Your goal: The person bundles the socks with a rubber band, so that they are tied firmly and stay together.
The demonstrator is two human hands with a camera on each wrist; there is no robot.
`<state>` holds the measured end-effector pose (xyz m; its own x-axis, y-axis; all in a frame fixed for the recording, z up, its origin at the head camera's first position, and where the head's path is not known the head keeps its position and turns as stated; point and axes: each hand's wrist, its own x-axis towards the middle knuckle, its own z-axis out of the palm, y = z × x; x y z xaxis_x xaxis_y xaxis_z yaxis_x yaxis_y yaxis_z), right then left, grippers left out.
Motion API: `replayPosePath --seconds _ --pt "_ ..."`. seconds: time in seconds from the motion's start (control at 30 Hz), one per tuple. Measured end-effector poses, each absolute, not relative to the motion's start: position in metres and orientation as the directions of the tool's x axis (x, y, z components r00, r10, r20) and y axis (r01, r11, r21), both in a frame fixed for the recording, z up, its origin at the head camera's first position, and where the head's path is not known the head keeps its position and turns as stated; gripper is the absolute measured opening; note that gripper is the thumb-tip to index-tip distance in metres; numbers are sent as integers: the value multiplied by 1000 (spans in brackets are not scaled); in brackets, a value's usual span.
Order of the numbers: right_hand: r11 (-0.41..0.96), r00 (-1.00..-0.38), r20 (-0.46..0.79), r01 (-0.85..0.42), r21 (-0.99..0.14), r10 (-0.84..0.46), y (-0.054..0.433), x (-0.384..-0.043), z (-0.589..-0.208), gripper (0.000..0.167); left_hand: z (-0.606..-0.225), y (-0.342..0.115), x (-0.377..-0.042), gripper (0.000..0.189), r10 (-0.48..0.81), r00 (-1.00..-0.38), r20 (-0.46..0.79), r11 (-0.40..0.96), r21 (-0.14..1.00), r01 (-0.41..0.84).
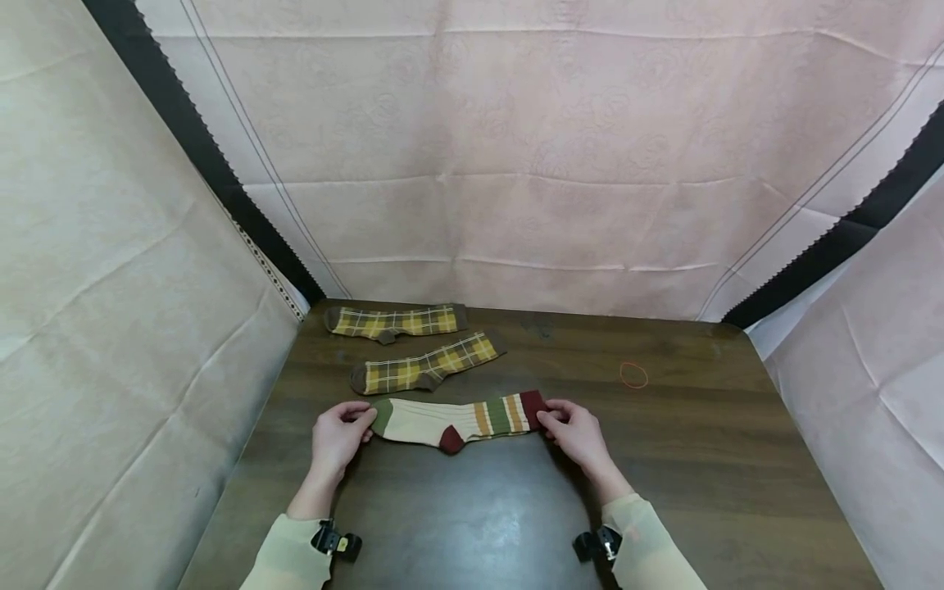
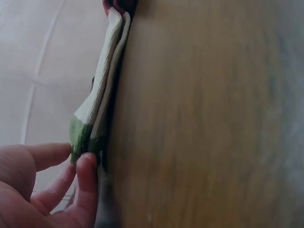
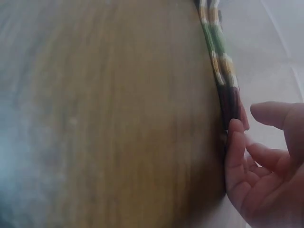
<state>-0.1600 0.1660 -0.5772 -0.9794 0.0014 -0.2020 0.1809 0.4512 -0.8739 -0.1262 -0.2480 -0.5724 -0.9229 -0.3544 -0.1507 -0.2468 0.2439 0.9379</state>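
A pair of cream socks (image 1: pixel 420 419) with green toes, dark red heels and striped cuffs lies stacked across the table in the head view. At the toe end, my left hand (image 1: pixel 339 438) pinches the green tips between thumb and fingers. Both layers show in the left wrist view, where the green toes (image 2: pixel 83 135) meet the fingertips. My right hand (image 1: pixel 578 434) holds the dark red cuff end. In the right wrist view, its fingers curl against the cuffs (image 3: pixel 230 102), with the thumb close to the edge.
Two yellow-and-brown plaid socks lie apart behind the cream pair: one farther back (image 1: pixel 398 321), one nearer and slanted (image 1: pixel 431 365). A thin orange rubber band (image 1: pixel 633 375) lies to the right on the dark wooden table (image 1: pixel 708 459). Pale cloth walls (image 1: pixel 516 164) enclose the back and sides.
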Motion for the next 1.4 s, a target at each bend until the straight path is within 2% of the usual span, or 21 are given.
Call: replayPosePath --seconds 0.2,0.47,0.97,1.13,1.4 --pt "498 -976 -215 181 -848 -12 166 -161 -574 36 -574 -249 -127 23 -348 -920 -178 295 911 -288" --pt "500 -964 -266 229 -835 -3 172 -161 -573 27 -573 -248 -129 20 -319 -927 -200 262 921 -289" --pt "495 -962 -272 228 -839 -18 176 -164 -570 30 -575 -249 -130 21 -314 -925 -214 231 928 -293" --pt "537 -968 -250 197 -820 -28 177 -173 -565 32 -575 -253 -134 24 -325 -922 -209 217 933 -288" --pt "656 -983 -166 78 -750 -73 176 -202 -562 26 -575 -265 -147 26 -353 -916 -192 231 931 -284"
